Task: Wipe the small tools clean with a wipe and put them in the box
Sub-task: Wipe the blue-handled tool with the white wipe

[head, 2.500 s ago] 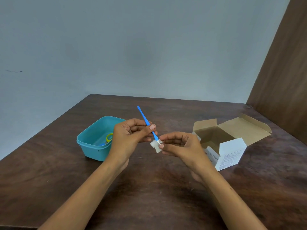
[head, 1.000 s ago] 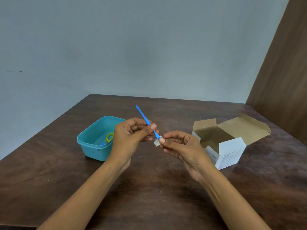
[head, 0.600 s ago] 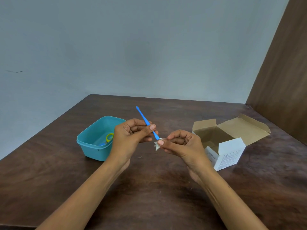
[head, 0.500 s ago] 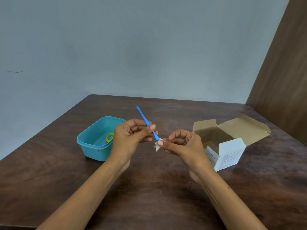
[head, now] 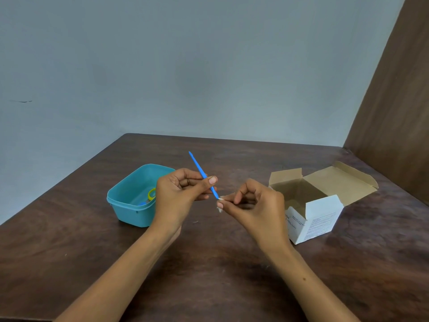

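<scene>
My left hand (head: 180, 194) pinches a thin blue stick tool (head: 198, 168) between thumb and fingers, its long end pointing up and away. My right hand (head: 251, 205) pinches a small white wipe (head: 219, 206) around the tool's lower tip, just above the table. To the left stands a teal plastic box (head: 130, 206); inside it lie a yellow-green ring-shaped tool (head: 152, 194) and a blue piece, partly hidden by my left hand.
An open white cardboard carton (head: 313, 219) with its flaps spread stands right of my right hand. Everything rests on a dark wooden table (head: 209, 263). A grey wall rises behind and a brown panel closes the right side.
My right hand's fingers have curled tighter round the wipe at the tool's lower tip, hiding most of it. My left hand keeps the tool in nearly the same place.
</scene>
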